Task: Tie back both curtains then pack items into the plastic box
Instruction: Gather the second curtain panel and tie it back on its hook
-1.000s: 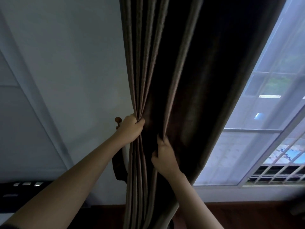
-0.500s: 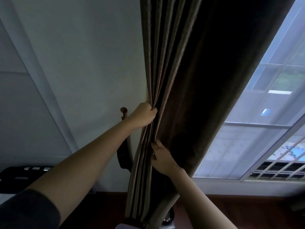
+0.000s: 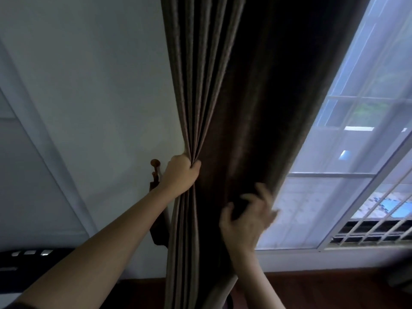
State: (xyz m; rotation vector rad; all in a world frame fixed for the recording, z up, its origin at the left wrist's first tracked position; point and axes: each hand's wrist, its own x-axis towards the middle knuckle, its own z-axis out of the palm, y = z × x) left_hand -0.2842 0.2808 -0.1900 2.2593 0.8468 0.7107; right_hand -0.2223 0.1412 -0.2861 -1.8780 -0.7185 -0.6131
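- My left hand (image 3: 181, 175) clamps the curtain (image 3: 234, 108) pleats at center frame, keeping them bunched near the wall hook (image 3: 155, 163).
- My right hand (image 3: 247, 217), blurred at lower right, fingers spread, reaches for the loose edge to gather it.

The curtain (image 3: 234, 108) was heavy, matt brown cloth, finely textured. The wall hook (image 3: 155, 163) looked like glossy reddish wood. The wall (image 3: 89, 85) was smooth, matt.
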